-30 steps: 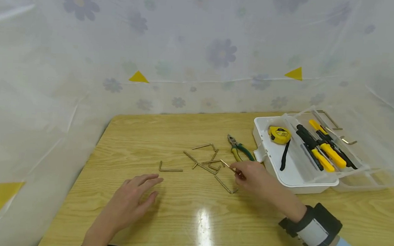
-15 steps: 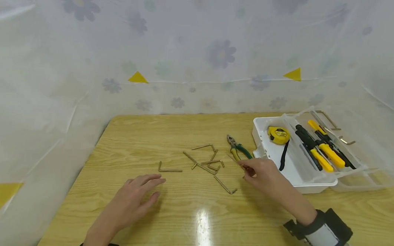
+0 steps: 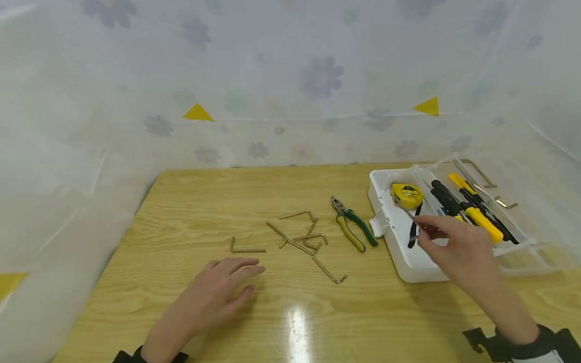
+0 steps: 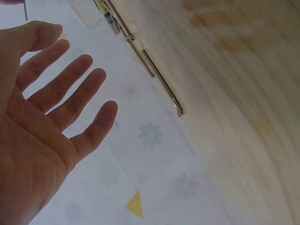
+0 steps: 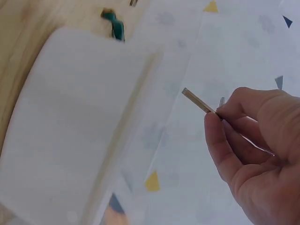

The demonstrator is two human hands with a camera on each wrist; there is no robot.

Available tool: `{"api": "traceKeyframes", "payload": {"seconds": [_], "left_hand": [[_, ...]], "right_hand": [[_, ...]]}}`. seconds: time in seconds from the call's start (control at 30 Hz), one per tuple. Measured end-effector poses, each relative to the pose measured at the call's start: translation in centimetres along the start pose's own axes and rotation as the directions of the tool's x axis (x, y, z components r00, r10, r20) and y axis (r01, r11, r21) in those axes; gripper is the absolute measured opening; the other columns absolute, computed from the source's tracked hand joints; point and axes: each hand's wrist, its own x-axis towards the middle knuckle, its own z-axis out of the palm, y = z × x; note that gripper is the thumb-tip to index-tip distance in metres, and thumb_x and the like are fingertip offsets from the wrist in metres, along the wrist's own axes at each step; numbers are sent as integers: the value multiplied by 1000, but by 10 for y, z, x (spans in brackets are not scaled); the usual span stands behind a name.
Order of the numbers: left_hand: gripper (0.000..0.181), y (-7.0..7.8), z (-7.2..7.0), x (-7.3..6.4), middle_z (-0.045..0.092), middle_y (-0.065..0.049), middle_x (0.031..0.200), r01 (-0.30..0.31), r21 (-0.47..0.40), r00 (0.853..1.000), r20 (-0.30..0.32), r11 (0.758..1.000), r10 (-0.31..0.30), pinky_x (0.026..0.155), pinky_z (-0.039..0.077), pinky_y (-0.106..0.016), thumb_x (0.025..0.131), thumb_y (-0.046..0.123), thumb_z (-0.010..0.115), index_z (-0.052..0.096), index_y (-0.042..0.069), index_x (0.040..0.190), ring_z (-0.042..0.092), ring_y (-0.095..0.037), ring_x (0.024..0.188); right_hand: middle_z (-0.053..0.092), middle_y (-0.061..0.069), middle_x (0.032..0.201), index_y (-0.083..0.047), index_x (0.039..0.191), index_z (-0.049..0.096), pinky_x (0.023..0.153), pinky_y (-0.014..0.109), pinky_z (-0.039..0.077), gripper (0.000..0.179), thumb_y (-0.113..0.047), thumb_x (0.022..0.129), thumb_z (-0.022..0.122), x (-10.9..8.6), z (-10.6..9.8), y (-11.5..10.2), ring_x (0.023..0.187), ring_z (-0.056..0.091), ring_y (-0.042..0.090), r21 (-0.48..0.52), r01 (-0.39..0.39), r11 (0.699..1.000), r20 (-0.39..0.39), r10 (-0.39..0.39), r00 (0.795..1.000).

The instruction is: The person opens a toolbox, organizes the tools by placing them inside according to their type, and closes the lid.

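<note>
My right hand is above the white toolbox and pinches an L-shaped hex key between thumb and fingertips. In the head view the key's thin end points toward a yellow tape measure inside the box. My left hand hovers low over the table with relaxed, spread fingers, and nothing is in its palm in the left wrist view. Just beyond it lies a single hex key. A loose, overlapping group of hex keys lies mid-table, with another hex key closer to me.
Pliers with green and yellow handles lie left of the toolbox. Screwdrivers with yellow and black handles fill the box's right side, along with more hex keys. A translucent lid extends right. A flowered plastic sheet surrounds the table.
My right hand has carried the hex key from beside the group, past the pliers, rightward to over the toolbox. My left hand has shifted slightly right.
</note>
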Motion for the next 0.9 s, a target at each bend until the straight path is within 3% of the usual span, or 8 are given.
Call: {"api": "traceKeyframes", "payload": {"seconds": [0.27,0.4,0.5,0.6,0.67,0.77,0.87,0.9], "left_hand": [[39,11,6,13,69,-2,132,-122,15,992,19,992,121,87,57,-45,91,23,77,69,20,129,67,-20,118],[40,18,10,18,68,0,134,-150,16,987,57,988,149,90,57,-44,92,25,74,67,22,131,67,-19,118],[38,22,12,22,68,0,134,-165,16,984,73,986,163,92,57,-43,93,26,73,67,23,131,67,-18,119],[36,27,13,26,68,0,135,-170,-1,981,90,986,169,94,56,-44,95,27,71,67,23,131,66,-18,121],[36,30,14,27,68,0,136,-166,-14,980,107,986,167,96,56,-44,96,28,70,67,23,131,65,-18,123],[36,34,15,27,68,0,137,-163,-23,980,115,986,164,97,55,-44,97,30,69,67,24,132,65,-18,123],[36,34,17,27,68,-1,136,-171,-18,979,108,985,172,97,56,-44,96,30,70,67,23,131,66,-18,121],[36,34,17,27,68,-1,135,-173,-18,979,106,985,174,97,56,-44,96,31,70,68,23,131,66,-18,121]], "right_hand": [[74,26,85,7,102,76,72,-8,33,25,11,78,73,-8,-53,38,83,37,-38,-62,-201,978,-93,195,976],[67,29,96,14,114,69,67,-6,28,25,3,93,63,-16,-70,55,81,30,-35,-97,-406,909,-51,403,914],[62,-14,90,18,121,63,66,-4,28,30,-1,100,53,-20,-78,65,79,30,-31,-65,-532,845,-43,530,847],[39,-45,84,21,120,61,68,-5,28,31,0,101,51,-23,-83,79,76,32,-30,-37,-560,828,-72,557,827],[43,-44,86,12,125,66,70,-3,29,32,-5,103,50,-35,-79,113,78,33,-29,-47,-560,827,-80,556,827],[56,-27,95,-9,135,67,72,5,34,36,-22,106,49,-66,-66,193,83,35,-27,-114,-567,816,-58,564,824],[67,5,113,-11,138,64,87,31,49,38,-25,108,46,-72,-65,212,97,61,6,-172,-572,802,15,582,813],[65,21,114,1,135,63,87,41,50,38,-19,108,46,-62,-69,190,98,63,20,-197,-579,791,43,597,801]]}}
